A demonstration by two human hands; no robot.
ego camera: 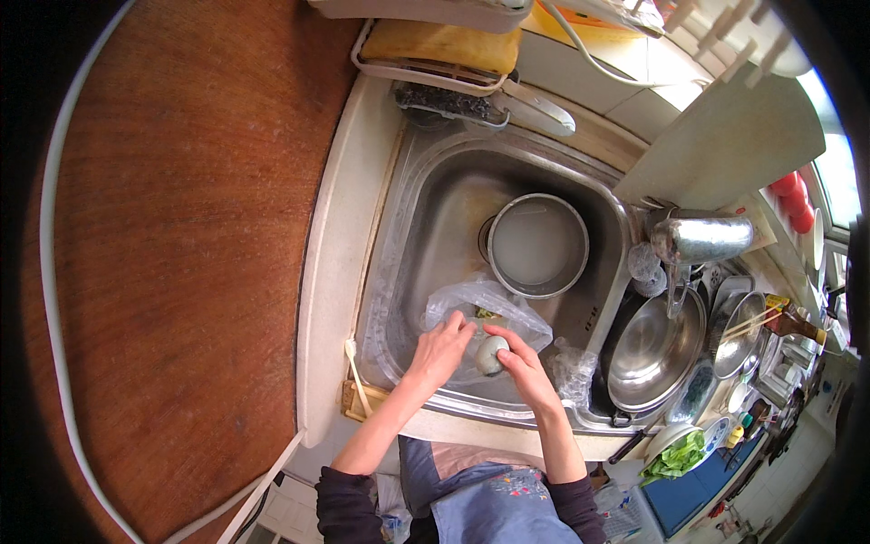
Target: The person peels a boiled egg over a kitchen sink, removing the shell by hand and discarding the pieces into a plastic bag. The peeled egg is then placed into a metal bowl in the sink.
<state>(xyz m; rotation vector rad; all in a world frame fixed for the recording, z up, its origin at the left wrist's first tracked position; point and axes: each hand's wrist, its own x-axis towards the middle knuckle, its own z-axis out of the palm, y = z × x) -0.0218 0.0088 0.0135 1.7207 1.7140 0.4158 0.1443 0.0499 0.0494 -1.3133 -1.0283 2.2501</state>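
My right hand [527,367] holds a pale grey-green egg [491,355] between fingers and thumb, above the near part of the steel sink [442,238]. To its left, my left hand [442,343] is over a clear plastic bag [523,318], fingers bent and bunched together; whether it pinches something small is not plain. Small yellow-green scraps [486,313] lie in the bag. Beyond the bag, a round metal pot [538,241] of cloudy liquid stands in the sink.
A brown wooden surface [197,238] lies left of the sink. A large steel pan [656,353], a faucet [700,239], a crumpled plastic bag [574,372] and a bowl of leafy greens [680,454] are on the right. A toothbrush [357,374] lies by the near left corner.
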